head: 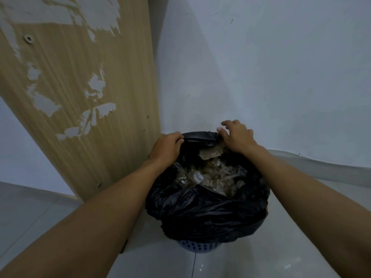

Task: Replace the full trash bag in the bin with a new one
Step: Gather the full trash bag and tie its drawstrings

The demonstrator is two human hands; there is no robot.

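Left hand (166, 146): grips far rim of black trash bag (200, 213). Right hand (236, 137): fingers curled over same rim, apart from left. Bag: full, seated in blue bin (197, 246) beside wooden panel (80, 77). Step: freeing rim. Next, likely: 2 hands gather mouth, lift clear.

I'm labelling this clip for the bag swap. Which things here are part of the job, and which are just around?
Part of the job: black trash bag, full of trash; blue bin under it; left hand gripping the bag's rim; right hand on the rim, grip unclear.
Just around: peeling wooden panel; white wall; tiled floor.
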